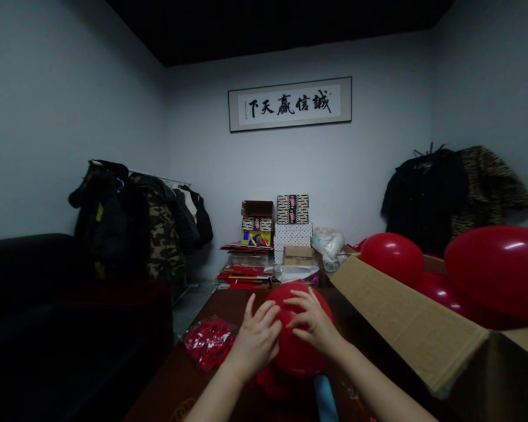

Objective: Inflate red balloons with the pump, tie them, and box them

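A blown-up red balloon (300,360) is between my two hands above the dark wooden table. My left hand (257,337) lies against its left side, index finger raised and the other fingers curled in at the balloon. My right hand (313,323) is over its front, thumb and forefinger close together at a small red tip that looks like the neck, with the other fingers spread. The fingertips partly hide that tip. A clear bag of red balloons (209,341) lies left of my left hand. Below the balloon is a blue cylindrical object (325,398).
On the right, an open cardboard box (411,319) holds several inflated red balloons (391,258). Stacked boxes (293,234) and flat red packs (246,275) stand beyond the table (158,392). Coats hang on a rack (158,176) at left, beside a dark sofa (26,293).
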Demonstrator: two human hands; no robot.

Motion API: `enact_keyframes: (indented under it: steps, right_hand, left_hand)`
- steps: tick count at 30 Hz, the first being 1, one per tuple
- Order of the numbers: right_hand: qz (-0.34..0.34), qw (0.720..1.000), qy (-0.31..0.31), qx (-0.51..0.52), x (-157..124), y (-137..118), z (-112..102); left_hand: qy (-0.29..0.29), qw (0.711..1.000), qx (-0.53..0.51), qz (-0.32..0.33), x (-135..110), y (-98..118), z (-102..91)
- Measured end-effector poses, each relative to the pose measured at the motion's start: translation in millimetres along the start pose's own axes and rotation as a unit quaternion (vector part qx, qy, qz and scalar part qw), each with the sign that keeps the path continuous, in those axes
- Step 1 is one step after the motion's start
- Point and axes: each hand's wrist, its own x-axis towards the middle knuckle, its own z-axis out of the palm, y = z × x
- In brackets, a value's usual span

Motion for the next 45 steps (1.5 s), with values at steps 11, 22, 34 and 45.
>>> enact_keyframes:
  steps: [11,22,34,45]
  right_hand:
    - [0.001,1.000,0.015,0.008,-4.8,-7.4,13.9]
    - [0.008,0.993,0.101,0.058,-10.8,-11.1,-1.7]
    - [0.004,0.995,0.096,0.012,-9.4,-8.1,16.1]
    - [0.013,0.996,0.091,0.020,-7.7,-14.2,18.2]
  left_hand:
    - [0.155,0.971,-0.060,-0.171,7.7,18.2,3.9]
    - [0.079,0.973,-0.174,-0.127,5.6,-1.3,-1.4]
    - [0.079,0.907,-0.347,-0.224,13.9,7.3,7.5]
    - [0.158,0.970,-0.061,-0.173,3.9,14.8,7.2]
